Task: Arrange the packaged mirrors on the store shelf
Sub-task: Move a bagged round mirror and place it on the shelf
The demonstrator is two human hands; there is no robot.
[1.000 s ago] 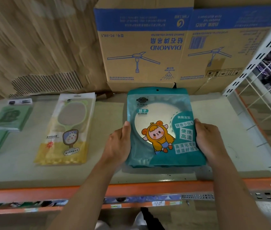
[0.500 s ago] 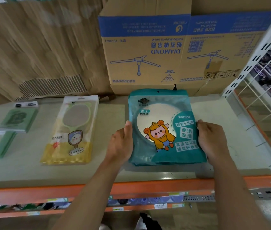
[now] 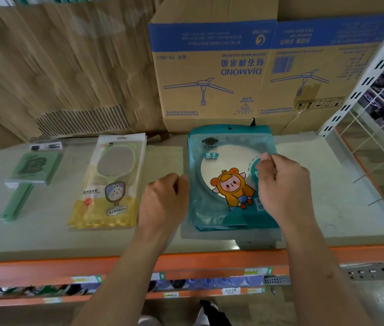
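A stack of teal packaged mirrors (image 3: 212,208) with a cartoon figure lies flat on the grey shelf (image 3: 327,196), right of centre. My right hand (image 3: 283,184) is over its right half, and thumb and forefinger seem to pinch the top pack near its right edge. My left hand (image 3: 162,203) sits against the stack's left edge with fingers loosely curled, holding nothing. A yellow-and-clear packaged hand mirror (image 3: 111,182) lies to the left. Further left lies a green packaged mirror (image 3: 31,172).
A large cardboard ceiling-fan box (image 3: 257,74) stands directly behind the teal stack, with corrugated cardboard sheets (image 3: 63,67) to its left. A white slotted upright (image 3: 370,76) and wire rack bound the shelf's right side. An orange beam (image 3: 210,260) edges the front.
Both hands have left the sides of the teal stack. The right hand moved inward over the pack with its fingers curled. The left hand drew back to the left edge.
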